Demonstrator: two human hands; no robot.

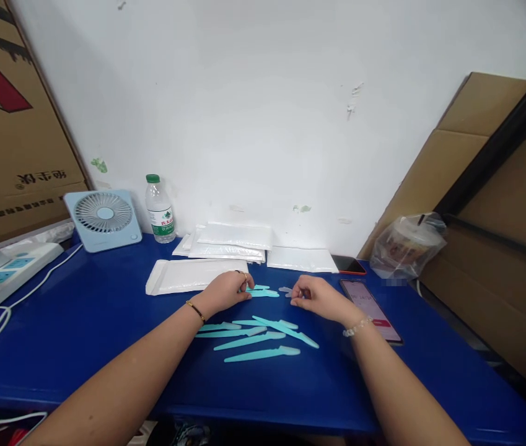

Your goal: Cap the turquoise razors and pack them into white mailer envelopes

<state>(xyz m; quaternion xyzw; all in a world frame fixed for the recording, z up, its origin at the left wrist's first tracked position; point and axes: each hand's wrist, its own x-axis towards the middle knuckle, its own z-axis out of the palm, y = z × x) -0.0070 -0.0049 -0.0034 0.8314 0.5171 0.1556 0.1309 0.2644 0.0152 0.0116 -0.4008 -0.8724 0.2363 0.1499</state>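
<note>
"What are the hands doing?"

"The left fingers (pixel 244 297) are pinching the handle end of slim turquoise plastic sticks (pixel 265 294) with pale heads; I can't tell whether they're gripping one or both. The right fingers (pixel 300 303) are curling together just beside small translucent plastic pieces (pixel 285 289); whether they're gripping one, I can't tell."

"And the remaining turquoise sticks (pixel 263 355)?"

"They're lying on the near side of the fingers, on the glossy blue counter (pixel 318 384), most heads pointing right. That loose spread is probably keeping them reachable and easy to separate."

"Any containers?"

"A flat white padded envelope (pixel 174 277) is lying left of the left fingers, with a stack of white envelopes (pixel 235 235) resting beyond; their contents aren't showing. Farther left, a clear plastic bottle with a green cap (pixel 160 214) is standing; I can't make out its fill. Well right of the right fingers, a clear plastic bag (pixel 383 260) is enclosing a lidded cup of brownish drink (pixel 404 251)."
</note>
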